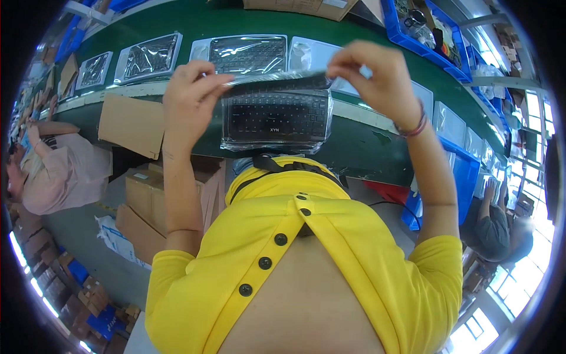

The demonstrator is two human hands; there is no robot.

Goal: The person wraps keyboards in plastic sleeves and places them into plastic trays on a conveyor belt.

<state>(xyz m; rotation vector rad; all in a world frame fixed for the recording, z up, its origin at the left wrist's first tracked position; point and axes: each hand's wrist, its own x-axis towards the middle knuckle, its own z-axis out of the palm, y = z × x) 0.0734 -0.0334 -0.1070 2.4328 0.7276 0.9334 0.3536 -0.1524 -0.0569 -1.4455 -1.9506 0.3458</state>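
I hold a black keyboard in a clear plastic bag (276, 115) up in front of me, above the edge of a green conveyor belt (194, 26). My left hand (190, 88) pinches the bag's top left corner. My right hand (377, 74) pinches its top right edge. The bag hangs down between both hands, keys facing me. Three more bagged keyboards (247, 54) lie in a row on the belt behind it.
Cardboard boxes (147, 200) stand on the floor at my left, and a flat cardboard sheet (131, 124) leans on the belt's side. Blue bins (424, 35) sit beyond the belt and at my right. Other people work at far left (53, 171) and far right (495, 230).
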